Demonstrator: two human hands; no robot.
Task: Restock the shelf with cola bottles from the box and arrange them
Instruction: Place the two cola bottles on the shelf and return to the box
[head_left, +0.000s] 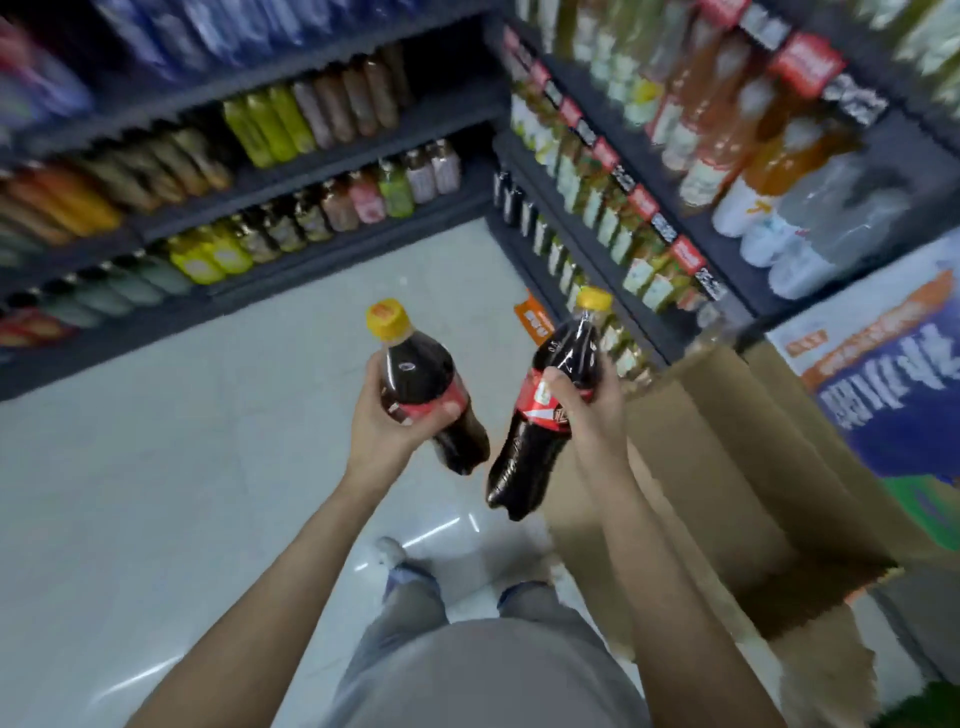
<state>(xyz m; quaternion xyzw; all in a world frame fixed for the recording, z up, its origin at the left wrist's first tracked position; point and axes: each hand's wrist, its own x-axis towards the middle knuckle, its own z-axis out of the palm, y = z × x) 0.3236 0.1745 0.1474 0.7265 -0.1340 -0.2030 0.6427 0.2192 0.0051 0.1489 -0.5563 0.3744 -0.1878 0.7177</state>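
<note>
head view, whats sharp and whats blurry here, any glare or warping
Head view: the two cola bottles, one in the left hand and one in the right hand, are fairly sharp; the shelves smear with motion blur toward the edges; wide-angle bending tilts them; white glare streaks the floor; the cardboard box has jagged edges.

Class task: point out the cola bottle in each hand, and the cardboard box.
Left-hand cola bottle (415, 371): head view, dark body above the red label.
Right-hand cola bottle (524, 447): head view, lower dark body.
Cardboard box (727, 441): head view, brown flap.
</note>
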